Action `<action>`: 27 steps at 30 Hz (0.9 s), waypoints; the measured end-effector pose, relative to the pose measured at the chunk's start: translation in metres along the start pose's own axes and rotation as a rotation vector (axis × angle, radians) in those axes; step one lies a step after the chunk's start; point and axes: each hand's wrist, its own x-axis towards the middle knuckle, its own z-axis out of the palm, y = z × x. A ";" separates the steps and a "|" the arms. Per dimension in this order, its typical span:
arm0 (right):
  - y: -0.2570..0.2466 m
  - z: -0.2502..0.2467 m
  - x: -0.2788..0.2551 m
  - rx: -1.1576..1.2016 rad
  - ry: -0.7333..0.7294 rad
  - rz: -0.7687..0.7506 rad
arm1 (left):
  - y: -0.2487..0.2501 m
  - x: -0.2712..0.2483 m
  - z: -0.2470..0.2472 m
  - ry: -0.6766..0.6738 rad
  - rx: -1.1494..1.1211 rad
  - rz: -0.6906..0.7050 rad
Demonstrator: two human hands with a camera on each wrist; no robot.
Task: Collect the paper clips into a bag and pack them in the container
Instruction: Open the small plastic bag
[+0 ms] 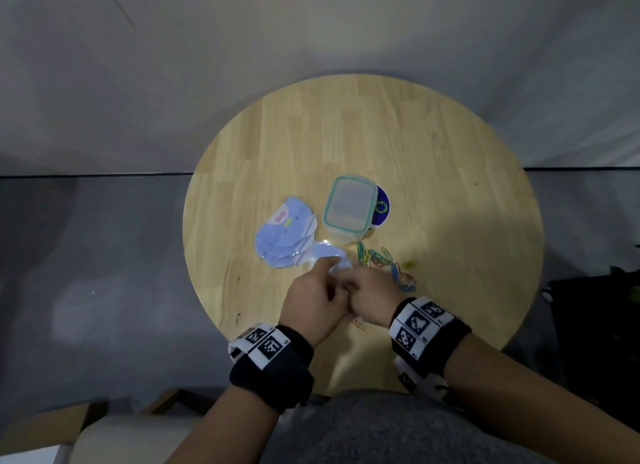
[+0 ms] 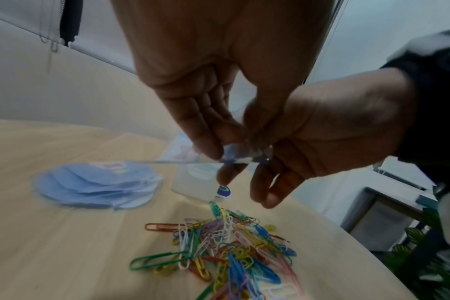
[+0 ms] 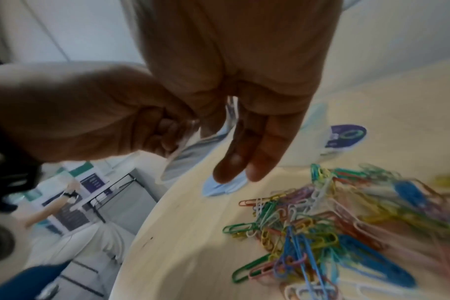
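Head view: bag [image 1: 330,254] between fingers [image 1: 325,266].

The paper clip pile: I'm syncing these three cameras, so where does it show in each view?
Head: paper clip pile right of centre, just past the right hand.
Left wrist: bottom centre, below both hands.
Right wrist: lower right, partly blurred.
Shared landmark: the dark blue round sticker beyond the pile.
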 end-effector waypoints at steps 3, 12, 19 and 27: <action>0.007 -0.011 0.001 0.218 0.078 0.044 | -0.009 -0.002 -0.002 -0.039 0.115 0.122; 0.018 -0.014 -0.005 0.089 -0.217 -0.113 | -0.025 0.008 0.000 -0.210 0.298 0.263; 0.030 -0.009 -0.008 -0.041 -0.070 -0.079 | -0.028 -0.005 0.015 -0.325 0.225 0.209; 0.046 0.001 0.010 -0.191 -0.153 -0.162 | -0.021 0.000 0.022 -0.299 0.147 0.145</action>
